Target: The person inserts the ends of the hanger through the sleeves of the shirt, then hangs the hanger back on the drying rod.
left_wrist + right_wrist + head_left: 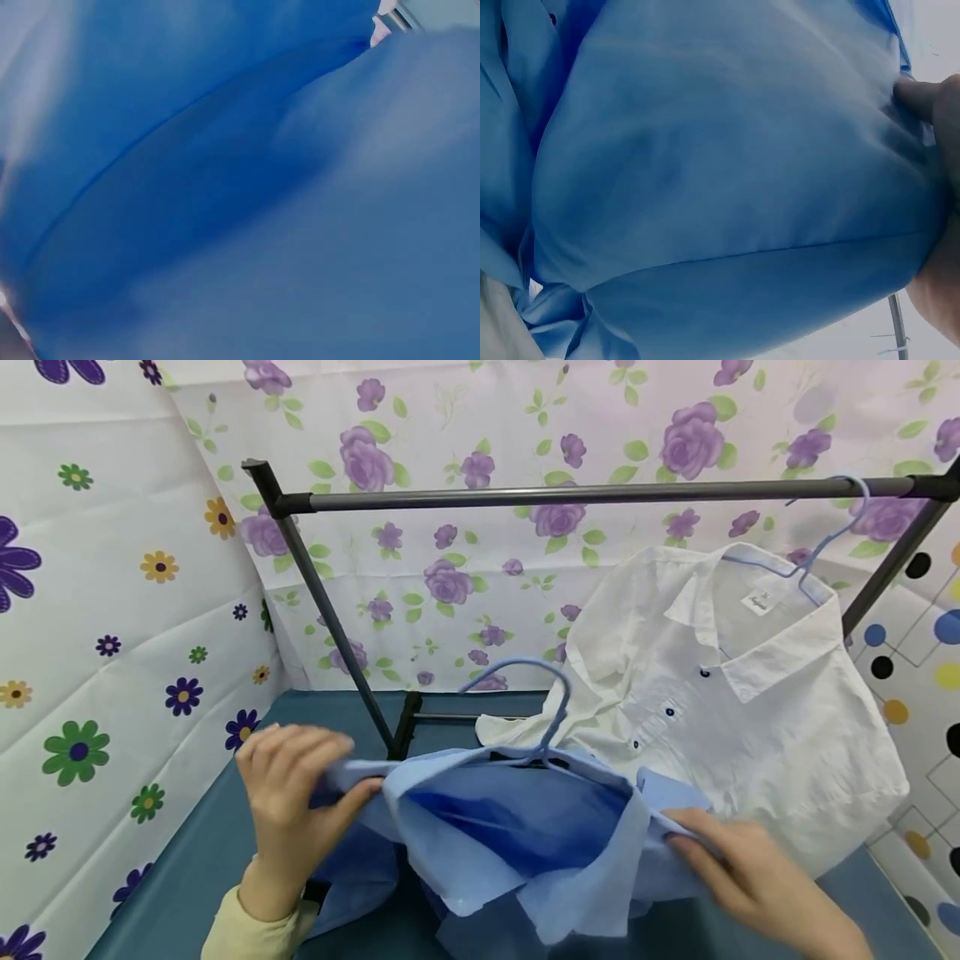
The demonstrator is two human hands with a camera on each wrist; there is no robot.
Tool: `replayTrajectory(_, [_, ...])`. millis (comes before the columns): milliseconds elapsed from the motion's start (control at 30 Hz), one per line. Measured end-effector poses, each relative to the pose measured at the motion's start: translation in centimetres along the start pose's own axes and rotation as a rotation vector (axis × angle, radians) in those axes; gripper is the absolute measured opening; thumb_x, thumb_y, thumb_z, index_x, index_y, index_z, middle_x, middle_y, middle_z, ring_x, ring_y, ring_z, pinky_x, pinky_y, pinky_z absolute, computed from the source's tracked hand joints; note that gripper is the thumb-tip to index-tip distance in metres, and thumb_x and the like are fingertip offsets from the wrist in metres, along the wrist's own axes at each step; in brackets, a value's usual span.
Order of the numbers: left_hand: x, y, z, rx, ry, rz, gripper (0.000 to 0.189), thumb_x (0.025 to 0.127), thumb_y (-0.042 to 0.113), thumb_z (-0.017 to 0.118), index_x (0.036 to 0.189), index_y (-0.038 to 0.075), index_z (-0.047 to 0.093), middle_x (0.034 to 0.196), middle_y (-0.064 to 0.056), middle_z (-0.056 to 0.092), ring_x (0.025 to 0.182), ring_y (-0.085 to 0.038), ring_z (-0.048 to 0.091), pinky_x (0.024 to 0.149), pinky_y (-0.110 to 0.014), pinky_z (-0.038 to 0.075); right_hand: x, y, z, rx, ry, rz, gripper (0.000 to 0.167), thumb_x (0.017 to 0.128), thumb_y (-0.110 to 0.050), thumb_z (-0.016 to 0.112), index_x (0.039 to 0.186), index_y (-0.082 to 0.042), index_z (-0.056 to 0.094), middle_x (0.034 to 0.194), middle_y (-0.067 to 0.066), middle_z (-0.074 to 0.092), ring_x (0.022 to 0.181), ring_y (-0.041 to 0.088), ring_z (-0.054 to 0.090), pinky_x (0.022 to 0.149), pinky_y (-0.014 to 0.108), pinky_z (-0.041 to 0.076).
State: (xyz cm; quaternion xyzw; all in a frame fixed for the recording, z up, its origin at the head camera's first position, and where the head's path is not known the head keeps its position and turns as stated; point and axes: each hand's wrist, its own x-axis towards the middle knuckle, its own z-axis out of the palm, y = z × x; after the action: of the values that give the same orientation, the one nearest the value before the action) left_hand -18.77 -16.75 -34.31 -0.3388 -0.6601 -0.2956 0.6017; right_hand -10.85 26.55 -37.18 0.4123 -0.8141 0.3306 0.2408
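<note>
A light blue collared shirt [457,852] hangs spread between both hands in the head view, its darker blue inside showing through the neck. My left hand [288,802] pinches its shoulder on the left, thumb against the cloth. On the other shoulder my right hand [750,868] grips the fabric between thumb and fingers. A blue hanger [558,702] sits within the collar, its hook standing up above the neckline. Blue cloth fills most of the left wrist view. In the right wrist view, the thumb [915,97] presses on the shirt at the right edge.
A dark metal rack rail [480,496] crosses behind the shirt. From its right end a white shirt [750,710] hangs on another blue hanger [832,539]. Beneath is a teal table surface [180,860], with flower-printed sheets [450,577] behind and at the left.
</note>
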Motion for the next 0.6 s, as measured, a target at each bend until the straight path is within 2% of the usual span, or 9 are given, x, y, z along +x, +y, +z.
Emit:
replayTrajectory(67, [-0.6, -0.8, -0.4, -0.092, -0.094, -0.169, 0.072, 0.088, 0.057, 0.071, 0.118, -0.008, 0.057, 0.116, -0.024, 0.063, 0.111, -0.036, 0.054, 0.106, -0.040, 0.031, 0.0, 0.2, -0.2, -0.023, 0.085, -0.031, 0.018, 0.106, -0.011, 0.053, 0.116, -0.004, 0.066, 0.072, -0.016, 0.049, 0.060, -0.011, 0.042, 0.053, 0.008, 0.036])
replayTrajectory(133, [-1.4, -1.7, -0.8, -0.209, -0.221, -0.381, 0.086, 0.086, 0.053, 0.076, 0.142, -0.001, 0.040, 0.137, -0.022, 0.053, 0.125, -0.031, 0.048, 0.107, -0.035, 0.030, -0.1, 0.3, -0.5, -0.068, 0.179, -0.051, 0.030, 0.108, -0.021, 0.049, 0.112, 0.003, 0.067, 0.073, -0.014, 0.051, 0.061, -0.010, 0.043, 0.053, 0.010, 0.036])
replayTrajectory(200, [-2.6, -2.6, -1.1, -0.304, -0.375, -0.583, 0.097, 0.086, 0.039, 0.082, 0.155, 0.009, 0.022, 0.151, -0.020, 0.041, 0.134, -0.028, 0.042, 0.108, -0.040, 0.032, -0.1, 0.2, -0.9, -0.106, 0.266, -0.057, 0.037, 0.108, -0.025, 0.049, 0.107, 0.007, 0.067, 0.076, -0.010, 0.056, 0.065, -0.007, 0.046, 0.057, 0.012, 0.038])
replayTrajectory(233, [-3.2, -2.9, -1.0, -0.321, -0.457, -0.686, 0.102, 0.085, 0.034, 0.084, 0.158, 0.016, 0.015, 0.153, -0.018, 0.037, 0.135, -0.029, 0.041, 0.107, -0.043, 0.032, -0.1, 0.1, -1.0, -0.115, 0.309, -0.055, 0.039, 0.108, -0.026, 0.050, 0.105, 0.009, 0.067, 0.079, -0.009, 0.059, 0.068, -0.007, 0.048, 0.060, 0.011, 0.040])
replayTrajectory(300, [-4.6, -3.1, -0.5, -0.358, -0.606, -0.831, 0.113, 0.084, 0.022, 0.085, 0.161, 0.025, 0.003, 0.159, -0.018, 0.028, 0.138, -0.034, 0.038, 0.106, -0.052, 0.035, 0.0, 0.0, -1.2, -0.112, 0.385, -0.064, 0.040, 0.107, -0.025, 0.053, 0.100, 0.012, 0.065, 0.085, -0.007, 0.064, 0.072, -0.006, 0.050, 0.066, 0.008, 0.041])
replayTrajectory(367, [-6.3, -3.1, 0.5, -0.415, -0.745, -0.893, 0.116, 0.083, 0.021, 0.086, 0.162, 0.022, 0.001, 0.159, -0.021, 0.025, 0.140, -0.041, 0.035, 0.106, -0.063, 0.033, 0.2, -0.3, -1.3, -0.087, 0.446, -0.086, 0.037, 0.105, -0.022, 0.056, 0.098, 0.014, 0.065, 0.093, -0.005, 0.068, 0.075, -0.004, 0.052, 0.073, 0.007, 0.042])
replayTrajectory(400, [-7.0, -2.8, 1.2, -0.460, -0.805, -0.921, 0.115, 0.083, 0.022, 0.086, 0.161, 0.021, 0.002, 0.159, -0.021, 0.025, 0.140, -0.042, 0.034, 0.106, -0.064, 0.033, 0.4, -0.4, -1.2, -0.067, 0.467, -0.095, 0.036, 0.105, -0.020, 0.058, 0.097, 0.015, 0.065, 0.095, -0.006, 0.069, 0.076, -0.005, 0.053, 0.074, 0.006, 0.042])
replayTrajectory(500, [-9.2, -2.1, 3.2, -0.649, -0.972, -0.967, 0.104, 0.083, 0.027, 0.086, 0.159, 0.014, 0.017, 0.154, -0.016, 0.035, 0.137, -0.036, 0.042, 0.108, -0.057, 0.037, 0.9, -0.8, -0.8, 0.012, 0.500, -0.146, 0.031, 0.103, -0.014, 0.059, 0.097, 0.016, 0.065, 0.099, -0.002, 0.070, 0.079, -0.002, 0.055, 0.078, 0.006, 0.043])
replayTrajectory(600, [-10.7, -1.3, 4.8, -0.760, -1.094, -0.988, 0.080, 0.086, 0.027, 0.083, 0.150, 0.010, 0.039, 0.139, -0.011, 0.051, 0.121, -0.027, 0.054, 0.100, -0.046, 0.045, 1.4, -1.1, -0.3, 0.062, 0.496, -0.190, 0.029, 0.103, -0.012, 0.059, 0.098, 0.015, 0.066, 0.099, 0.000, 0.071, 0.080, -0.001, 0.057, 0.078, 0.007, 0.044])
